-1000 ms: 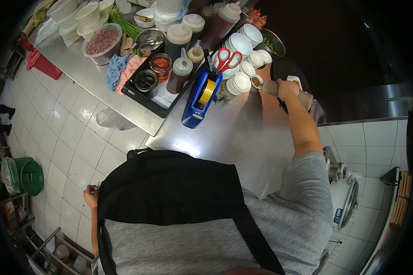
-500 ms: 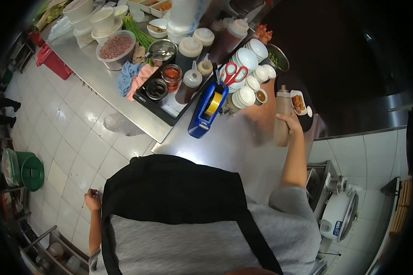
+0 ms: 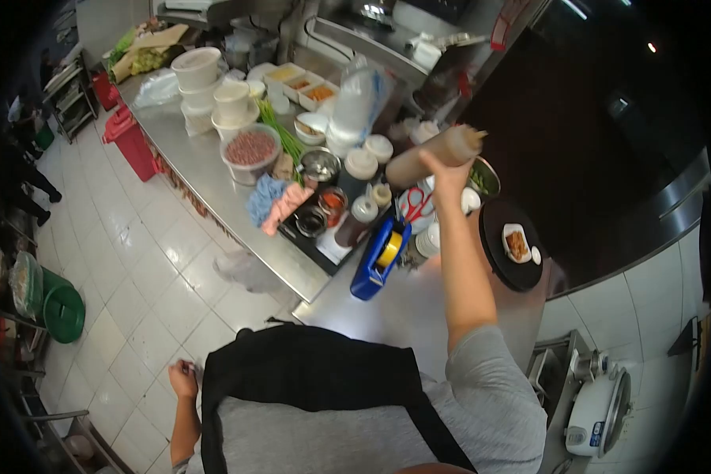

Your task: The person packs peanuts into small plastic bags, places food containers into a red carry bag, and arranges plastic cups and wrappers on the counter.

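My right hand (image 3: 450,175) is wrapped round a squeeze bottle (image 3: 430,156) of tan sauce, tilted with its nozzle pointing to the upper right. It is raised over the counter, in front of some of the bowls and bottles. To the right of that arm, a black round tray (image 3: 494,265) carries a white dish of browned food (image 3: 517,242) and a small white cup (image 3: 536,254). Low on the left, my left hand (image 3: 183,380) hangs beside my body, over the floor. Its fingers are curled, and whatever may be in them is too small to name.
On the counter stand a blue tape dispenser (image 3: 378,261), red-handled scissors (image 3: 415,205), a tub of pinkish-red pieces (image 3: 250,150) and dark sauce bottles (image 3: 357,221). Cloths (image 3: 280,204) lie by a black caddy. A rice cooker (image 3: 598,415) sits at lower right, and a person's legs show far left.
My right hand has lifted the squeeze bottle from beside the black tray, up and to the left, and tilted it. The camera view has shifted; my left hand stays low with curled fingers.
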Available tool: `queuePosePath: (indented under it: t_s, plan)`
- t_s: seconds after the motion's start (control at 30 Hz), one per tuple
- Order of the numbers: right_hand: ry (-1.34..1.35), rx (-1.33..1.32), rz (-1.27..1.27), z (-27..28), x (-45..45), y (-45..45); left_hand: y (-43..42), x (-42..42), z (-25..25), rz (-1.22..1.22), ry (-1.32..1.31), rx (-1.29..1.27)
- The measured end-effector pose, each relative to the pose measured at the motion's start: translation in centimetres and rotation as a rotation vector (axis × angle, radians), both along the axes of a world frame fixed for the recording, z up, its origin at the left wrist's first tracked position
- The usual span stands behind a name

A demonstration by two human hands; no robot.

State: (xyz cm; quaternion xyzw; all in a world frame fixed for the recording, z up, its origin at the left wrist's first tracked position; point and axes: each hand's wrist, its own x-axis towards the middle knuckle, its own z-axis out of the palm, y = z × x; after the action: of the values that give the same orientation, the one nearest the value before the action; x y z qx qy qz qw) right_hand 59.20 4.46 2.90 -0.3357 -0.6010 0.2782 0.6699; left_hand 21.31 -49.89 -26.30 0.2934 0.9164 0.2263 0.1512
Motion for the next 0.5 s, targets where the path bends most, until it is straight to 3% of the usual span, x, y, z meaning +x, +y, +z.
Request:
queuePosePath:
  t_s: [0.13, 0.27, 0.37, 0.4, 0.43, 0.47, 0.5]
  plan:
    - [-0.359, -0.11, -0.197, -2.4, -1.7, 1.4, -4.4, -1.9, -3.0, 0.104, -0.047, -0.083]
    - [-0.387, -0.242, -0.017, -3.4, -2.6, 1.6, -6.7, -5.0, -4.8, 0.181, -0.025, -0.122]
    - [-0.487, -0.265, -0.047, -3.7, -2.1, 1.9, -6.5, -7.8, -3.9, 0.198, -0.022, -0.08]
    - [-0.542, -0.368, -0.089, -2.6, -1.3, 1.8, -6.2, -9.0, -4.0, 0.189, -0.002, -0.032]
    - [-0.521, -0.667, -0.066, 0.7, -0.7, 0.6, -5.9, -10.0, -3.9, 0.183, 0.017, 0.018]
    - [-0.422, -0.598, -0.213, 3.7, -0.6, -0.3, -5.0, -11.1, -2.6, 0.213, -0.047, 0.017]
    - [-0.46, -0.156, -0.485, 4.5, 1.4, 0.9, -4.5, -12.6, -2.7, 0.196, -0.041, 0.055]
